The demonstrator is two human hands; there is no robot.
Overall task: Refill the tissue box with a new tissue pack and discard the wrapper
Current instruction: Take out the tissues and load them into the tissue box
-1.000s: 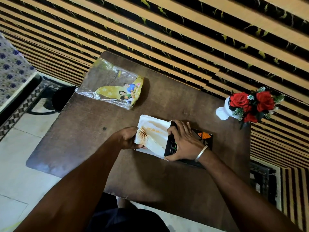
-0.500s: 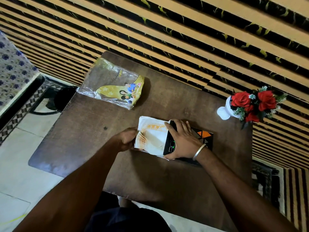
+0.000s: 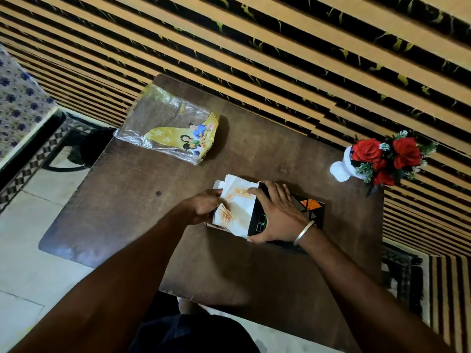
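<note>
Left hand (image 3: pixel 204 206) pinched on the outer end of the tissues (image 3: pixel 235 203), fingers curled around the stack edge. Right hand (image 3: pixel 277 212) spread flat over the open end of the box (image 3: pixel 309 208), thumb on the near side, fingertips on the far top edge, bracing it; palm down, clamping the box rather than gripping anything loose. Tissues are a white stack with orange print, roughly half out of the box mouth, lying on the desk (image 3: pixel 153 212) at about center. Key relation: stack long axis runs 9-to-3 o'clock, in line with the box; box mouth faces 9, so the stack sits at 9 o'clock of the right hand and just at 3 o'clock of the left hand. Left hand is the one on the stack, so the push likely goes toward 3 o'clock while the right holds the box. Top sheets look loose and slightly lifted; they could snag on the mouth. Wrapper (image 3: pixel 170 128) lies empty and flat at 11 o'clock of the hands, well apart, near the desk's far-left corner, not yet discarded. Flower vase (image 3: pixel 341 169) at 2 o'clock, apart from the box. Dark bin-like thing (image 3: pixel 95 146) on the floor past the desk's left edge; can't tell for sure.
</note>
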